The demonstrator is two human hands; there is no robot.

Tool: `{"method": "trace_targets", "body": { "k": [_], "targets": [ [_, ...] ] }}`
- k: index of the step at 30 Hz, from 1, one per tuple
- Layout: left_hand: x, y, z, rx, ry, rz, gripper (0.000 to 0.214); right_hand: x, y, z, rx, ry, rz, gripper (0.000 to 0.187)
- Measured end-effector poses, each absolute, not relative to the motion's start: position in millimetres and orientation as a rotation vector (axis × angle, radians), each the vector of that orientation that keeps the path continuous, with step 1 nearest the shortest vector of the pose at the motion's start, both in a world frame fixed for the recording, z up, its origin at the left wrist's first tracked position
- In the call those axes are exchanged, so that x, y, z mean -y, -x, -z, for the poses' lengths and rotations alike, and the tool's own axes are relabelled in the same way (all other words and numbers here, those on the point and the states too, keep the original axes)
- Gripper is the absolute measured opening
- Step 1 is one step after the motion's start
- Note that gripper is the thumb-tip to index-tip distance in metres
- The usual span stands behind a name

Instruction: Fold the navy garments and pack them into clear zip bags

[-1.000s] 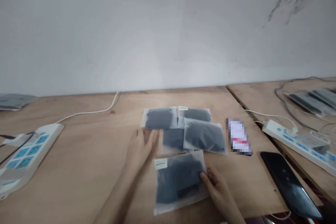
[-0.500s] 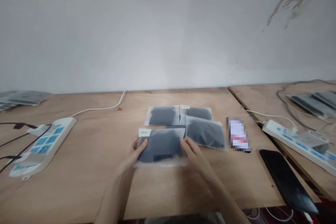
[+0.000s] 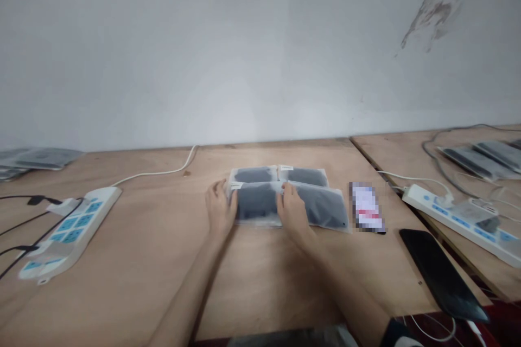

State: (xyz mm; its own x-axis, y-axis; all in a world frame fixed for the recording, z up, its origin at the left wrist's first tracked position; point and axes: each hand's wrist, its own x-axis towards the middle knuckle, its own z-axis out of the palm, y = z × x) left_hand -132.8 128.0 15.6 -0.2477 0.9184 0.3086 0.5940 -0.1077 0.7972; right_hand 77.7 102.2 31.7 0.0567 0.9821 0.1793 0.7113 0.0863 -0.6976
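Note:
A frosted plastic bag (image 3: pixel 258 206) with something dark and flat inside lies on the wooden table, a small white label at its upper left corner. My left hand (image 3: pixel 220 209) grips its left edge, thumb on the near side. At the right edge, my right hand (image 3: pixel 293 210) has its fingers bent over the bag's side, partly covering a neighbouring bag (image 3: pixel 328 207). Behind these two, another bag (image 3: pixel 254 174) and a labelled bag (image 3: pixel 305 175) lie side by side, so the four form two rows.
A phone with a lit, blurred screen (image 3: pixel 367 207) lies to the right, and a black phone (image 3: pixel 442 276) sits nearer the table edge. White power strips stand at left (image 3: pixel 95 217) and right (image 3: pixel 459 222). More bagged items (image 3: pixel 49 157) lie far left, others (image 3: pixel 476 160) far right.
Both hands have moved the labelled bag forward, away from me, up against the back row and beside the right-hand bag. The camera view has shifted slightly.

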Motion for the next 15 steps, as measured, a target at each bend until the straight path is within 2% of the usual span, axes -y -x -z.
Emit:
{"method": "trace_targets", "body": {
  "k": [3, 7, 15],
  "targets": [
    [-123.3, 111.7, -19.7, -1.776, -2.318, -1.051, 0.044, -104.1, -63.4, -31.0, 2.026, 1.537, -0.216, 0.036],
    [-124.4, 95.1, -9.9, -1.792, -2.545, -0.525, 0.051, -113.6, -50.9, -19.6, 2.284, 1.358, -0.129, 0.047],
    [-124.2, 98.4, 2.0, -1.904, -2.557, -0.482, 0.057, -112.2, -57.1, 5.9, 2.246, 1.454, -0.171, 0.053]
  ]
}}
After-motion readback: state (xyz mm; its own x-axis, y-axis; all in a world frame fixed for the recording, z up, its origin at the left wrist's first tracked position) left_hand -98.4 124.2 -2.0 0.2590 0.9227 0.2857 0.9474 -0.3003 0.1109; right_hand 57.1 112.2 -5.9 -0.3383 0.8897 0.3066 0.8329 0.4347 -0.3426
